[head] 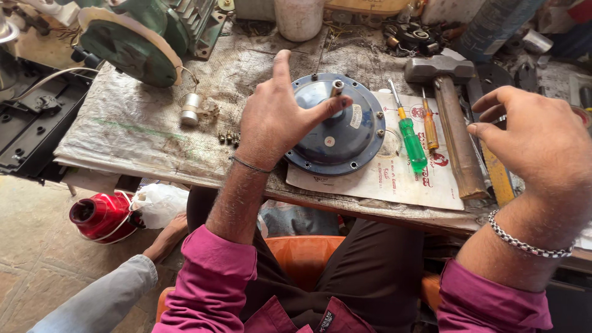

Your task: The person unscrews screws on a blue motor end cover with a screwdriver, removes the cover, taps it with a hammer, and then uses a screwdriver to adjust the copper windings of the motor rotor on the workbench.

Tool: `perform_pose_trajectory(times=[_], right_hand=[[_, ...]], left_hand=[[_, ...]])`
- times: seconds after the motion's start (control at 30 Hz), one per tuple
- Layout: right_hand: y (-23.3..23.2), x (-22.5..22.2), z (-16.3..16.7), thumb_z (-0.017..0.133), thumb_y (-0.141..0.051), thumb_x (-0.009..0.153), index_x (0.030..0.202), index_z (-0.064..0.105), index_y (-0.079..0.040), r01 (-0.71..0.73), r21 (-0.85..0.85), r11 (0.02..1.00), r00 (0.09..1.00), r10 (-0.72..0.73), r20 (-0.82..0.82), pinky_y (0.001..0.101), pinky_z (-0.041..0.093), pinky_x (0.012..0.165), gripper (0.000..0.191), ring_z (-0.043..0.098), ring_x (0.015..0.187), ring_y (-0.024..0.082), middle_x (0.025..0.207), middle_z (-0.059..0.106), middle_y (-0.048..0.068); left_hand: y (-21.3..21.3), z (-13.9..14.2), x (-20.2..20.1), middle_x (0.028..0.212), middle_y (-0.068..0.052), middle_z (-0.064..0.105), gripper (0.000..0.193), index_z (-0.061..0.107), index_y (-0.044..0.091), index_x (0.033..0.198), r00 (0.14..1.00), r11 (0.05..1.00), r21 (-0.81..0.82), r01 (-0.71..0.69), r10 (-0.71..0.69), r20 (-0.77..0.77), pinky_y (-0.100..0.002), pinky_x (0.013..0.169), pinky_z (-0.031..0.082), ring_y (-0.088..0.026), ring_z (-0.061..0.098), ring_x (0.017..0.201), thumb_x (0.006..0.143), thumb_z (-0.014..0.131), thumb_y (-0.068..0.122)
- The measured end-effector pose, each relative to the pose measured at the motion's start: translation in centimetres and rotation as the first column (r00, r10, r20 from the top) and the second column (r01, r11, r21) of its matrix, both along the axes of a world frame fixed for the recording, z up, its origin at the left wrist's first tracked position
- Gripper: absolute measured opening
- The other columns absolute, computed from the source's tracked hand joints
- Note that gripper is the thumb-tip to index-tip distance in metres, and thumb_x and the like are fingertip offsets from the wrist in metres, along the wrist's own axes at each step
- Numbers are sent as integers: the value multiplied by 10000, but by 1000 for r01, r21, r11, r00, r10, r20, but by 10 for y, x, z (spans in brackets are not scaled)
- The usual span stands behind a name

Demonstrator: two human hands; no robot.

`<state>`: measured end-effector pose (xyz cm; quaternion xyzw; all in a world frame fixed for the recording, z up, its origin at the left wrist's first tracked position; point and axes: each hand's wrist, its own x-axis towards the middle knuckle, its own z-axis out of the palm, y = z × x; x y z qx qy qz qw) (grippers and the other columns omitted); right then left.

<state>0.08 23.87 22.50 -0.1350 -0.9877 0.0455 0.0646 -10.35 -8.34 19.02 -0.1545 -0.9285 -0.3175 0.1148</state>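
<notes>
The round dark blue metal motor housing (338, 126) lies flat on a white printed paper sheet (394, 179) in the middle of the surface (135, 123), with its short silver shaft sticking up. Its cover looks closed, but a few small brass screws (229, 138) lie loose to its left, so some fastening seems left to do. The left hand (274, 117) hovers over the housing's left edge, its grip spread, one finger lying across by the shaft and pinching nothing. The right hand (536, 139) floats at the right, fingers loosely curled and empty, above a yellow-handled tool (496, 176). A green-handled screwdriver (408, 132), a small orange-handled screwdriver (430, 126) and a big wooden-handled hammer (453, 123) lie close together right of the housing, so that side is tight. There is more bare room on the left. The near edge of the surface is just beside the housing.
</notes>
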Motion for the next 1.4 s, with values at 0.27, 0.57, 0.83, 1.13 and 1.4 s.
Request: perform_pose_trajectory(times=[0.27, 0.57, 0.83, 1.13, 1.4], right_hand=[[-1, -6, 0, 775, -343, 920, 1324, 701, -97, 10, -23, 1000, 1000, -10, 20, 447, 563, 911, 479, 740, 1005, 322, 1115, 767, 154], [-35, -24, -23, 733, -417, 940, 1433, 514, -47, 100, 57, 993, 985, -107, 134, 557, 512, 939, 654, 665, 1105, 461, 1138, 710, 291], [-40, -24, -34, 653, -287, 955, 1495, 442, 25, 79, -113, 990, 995, -85, -53, 587, 451, 1006, 658, 617, 1123, 531, 1127, 667, 382], [-41, -30, 0, 514, -280, 1082, 1543, 538, -22, -75, -823, 563, 991, -49, -124, 323, 515, 593, 529, 606, 719, 165, 960, 646, 111], [-104, 25, -9, 563, -157, 1024, 1631, 309, -17, -668, -707, 233, 726, -5, -688, 291, 566, 583, 673, 622, 743, 125, 961, 594, 68]], left_hand=[[-1, 0, -5, 1057, -294, 711, 1284, 400, -70, 1487, 1000, 1000, 22, -1, 1, 8, -504, 802, 606, -397, 744, 997, 674, 670, 887], [-1, 10, -14, 1142, -330, 641, 1288, 342, -35, 1520, 990, 993, -95, 69, -57, 128, -512, 854, 569, -443, 685, 1053, 675, 732, 857], [-17, 18, -18, 1090, -237, 717, 828, 676, 5, 1151, 985, 982, 84, 171, -167, -48, -473, 891, 558, -386, 697, 1054, 612, 852, 608], [-38, 20, -15, 1069, -141, 736, 685, 701, 73, 1072, 986, 984, 75, 163, -159, -57, -442, 897, 564, -300, 721, 1020, 627, 831, 578], [-23, 32, -35, 1215, -141, 647, 674, 694, 77, 1052, 799, 998, 34, 49, -19, -601, -546, 804, 471, -373, 621, 1005, 570, 884, 509]])
